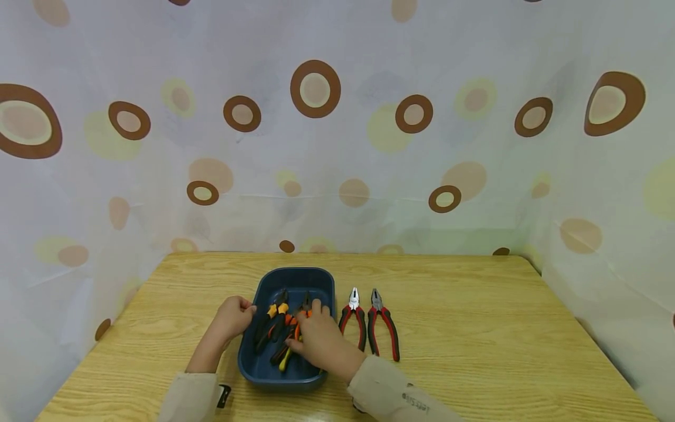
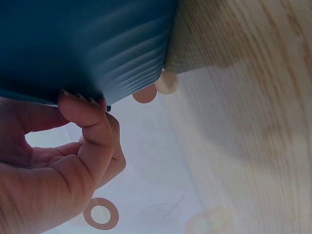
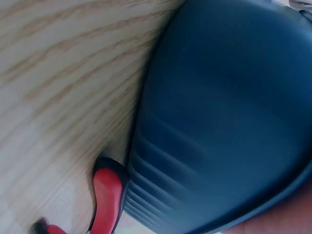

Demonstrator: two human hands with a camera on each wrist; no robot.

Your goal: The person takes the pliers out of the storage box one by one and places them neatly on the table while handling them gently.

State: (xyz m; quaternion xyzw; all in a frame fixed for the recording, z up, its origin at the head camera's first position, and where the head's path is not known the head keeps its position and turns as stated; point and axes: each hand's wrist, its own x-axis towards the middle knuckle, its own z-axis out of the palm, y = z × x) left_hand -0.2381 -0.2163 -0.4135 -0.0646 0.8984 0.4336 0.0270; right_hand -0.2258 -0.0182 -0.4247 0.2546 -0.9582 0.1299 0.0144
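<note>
A dark blue plastic basin (image 1: pixel 248 373) stands on the table with several pliers inside. My left hand (image 1: pixel 233 319) pinches its left rim, the curled fingertips (image 2: pixel 80 108) against the outer wall. My right hand (image 1: pixel 323 337) reaches over the right wall into the basin, fingers bent over orange-handled pliers (image 1: pixel 297 333); I cannot tell whether it grips them. Left of it lie black-and-yellow pliers (image 1: pixel 278 316), jaws pointing away. A yellow handle end (image 1: pixel 285 359) shows below the right thumb. In the right wrist view the basin wall (image 3: pixel 214 112) hides most of the hand.
Two pliers with red-and-black handles lie side by side right of the basin: one with a shiny head (image 1: pixel 354 298), the other with a darker head (image 1: pixel 377 300). They rest on a wood-grain table (image 1: pixel 474 340). Behind it hangs a patterned sheet (image 1: pixel 337 146).
</note>
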